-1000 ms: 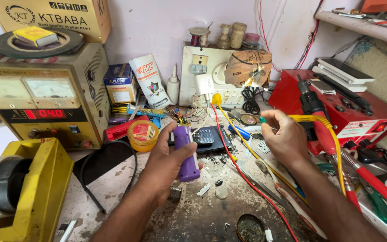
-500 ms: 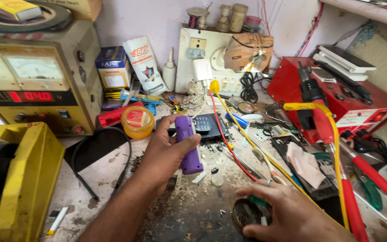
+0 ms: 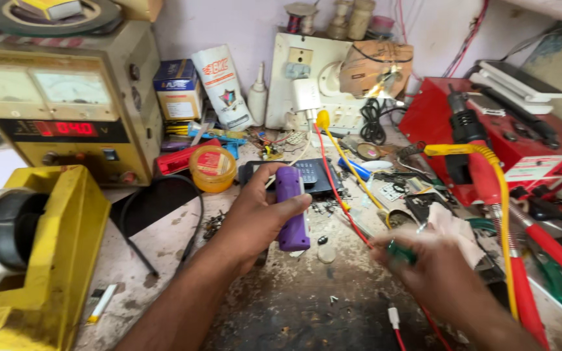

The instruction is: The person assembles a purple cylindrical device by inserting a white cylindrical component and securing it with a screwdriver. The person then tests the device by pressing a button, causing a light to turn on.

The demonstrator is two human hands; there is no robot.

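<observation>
- Your two hands are over the workbench (image 3: 164, 244); one purple device (image 3: 292, 208) is in view.
- Your left hand (image 3: 258, 218) wraps that purple device, thumb on its front face and fingers behind, holding it upright above the bench.
- Your right hand (image 3: 434, 270) is blurred; it pinches one small green-handled tool (image 3: 400, 251), which sits just right of the purple device and apart from it.
- One yellow round tub (image 3: 213, 169) and one dark phone (image 3: 310, 175) lie beyond your left hand.
- One yellow tape dispenser (image 3: 53, 260) stands far left, in front of one power supply (image 3: 66, 104) with a red readout.
</observation>
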